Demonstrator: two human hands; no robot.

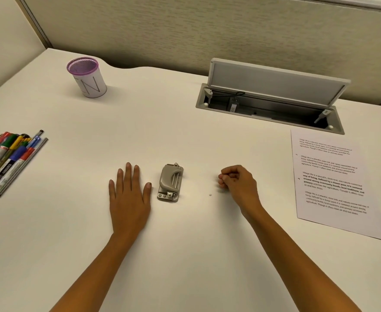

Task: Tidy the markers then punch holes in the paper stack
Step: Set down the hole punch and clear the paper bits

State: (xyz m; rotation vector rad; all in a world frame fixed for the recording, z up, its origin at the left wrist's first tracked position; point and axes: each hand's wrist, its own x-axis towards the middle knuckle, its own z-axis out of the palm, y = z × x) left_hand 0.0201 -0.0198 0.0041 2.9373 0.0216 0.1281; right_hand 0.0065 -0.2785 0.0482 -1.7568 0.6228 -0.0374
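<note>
Pen cup (87, 77), markers (7, 158) outside

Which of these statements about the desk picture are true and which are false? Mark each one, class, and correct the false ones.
1. The markers lie on the desk, outside the cup. True.
2. The left hand lies flat on the desk beside the hole punch. True.
3. The right hand is holding the hole punch. False: its fingers are curled and it rests apart from the punch.
4. The paper lies under the hole punch. False: it lies at the right of the desk, away from it.
5. The flap in the desk is shut. False: it stands open.
</note>
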